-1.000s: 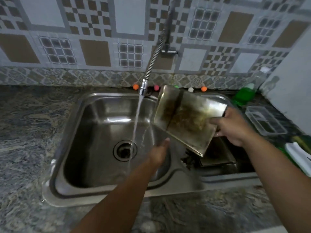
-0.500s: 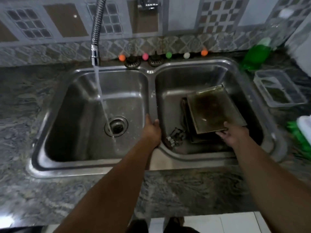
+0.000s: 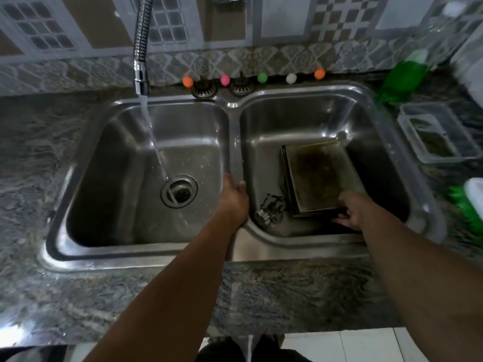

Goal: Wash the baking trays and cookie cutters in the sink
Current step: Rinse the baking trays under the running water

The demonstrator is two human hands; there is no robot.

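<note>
A stained rectangular baking tray [image 3: 320, 176] lies on a stack of trays in the right basin of the steel double sink [image 3: 235, 100]. My right hand [image 3: 352, 209] is at the stack's near edge, fingers curled at the front of the trays. Several metal cookie cutters [image 3: 270, 209] lie on the basin floor left of the stack. My left hand [image 3: 234, 197] rests on the divider between the basins, fingers straight. Water runs from the flexible faucet [image 3: 141, 74] into the left basin, down to the drain [image 3: 179, 190].
A green soap bottle [image 3: 401, 77] stands at the back right. A clear plastic container [image 3: 439, 134] sits on the granite counter right of the sink, with a green and white object [image 3: 470, 199] nearer me. Small coloured balls [image 3: 224, 79] and two strainer plugs line the back rim.
A second ago my right hand held the tray tilted up beside the water stream. It has lowered the tray onto the stack in the right basin. My left hand moved onto the divider.
</note>
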